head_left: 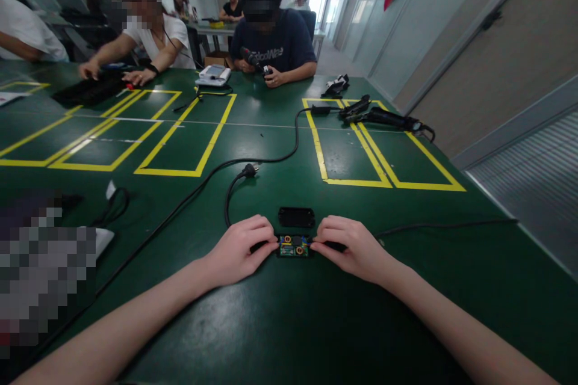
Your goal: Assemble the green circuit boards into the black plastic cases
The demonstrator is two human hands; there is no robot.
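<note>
A small green circuit board (294,248) with two copper-wound coils and coloured wires sits in a shallow black case on the table in front of me. My left hand (246,248) is closed in a pinch at the board's left end, on the black power cord that runs behind the hand to a plug (250,171). At the right end, my right hand (350,246) pinches another black cable (433,227), which trails off to the right. Fingers hide both cable ends in part. Just beyond the board lies a black plastic cover (296,217), its hollow side up.
A long black cord (194,192) crosses the green table (253,331) from lower left to an inline block. Black handheld tools (383,118) lie at the far right. Yellow tape (356,182) marks rectangles. Across the table, people (273,36) handle things; pixelated items lie at left.
</note>
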